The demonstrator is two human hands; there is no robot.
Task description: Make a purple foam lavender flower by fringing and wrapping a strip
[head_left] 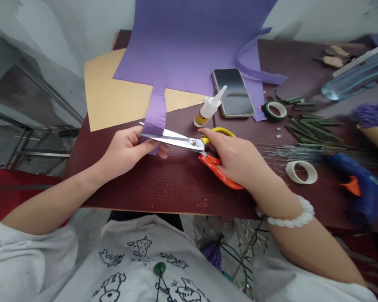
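My right hand (234, 155) grips a pair of scissors (189, 141) with one yellow and one red handle. The blades point left and are parted, with a purple paper strip (156, 111) between them. Fine cuts line the strip's right edge. At the strip's lower end, my left hand (130, 147) pinches it between thumb and fingers, close to the blade tips. The strip's upper end lies by the lower edge of a large purple sheet (182, 46). A small white glue bottle (208, 110) stands just beyond the scissors.
Behind the strip lies a tan sheet (110, 92). A phone (234, 92) rests on the purple sheet. To the right are green tape (276, 110), green stems (313, 131), thin wires (290, 153), white tape (301, 172), a blue glue gun (362, 184) and a clear bottle (355, 77).
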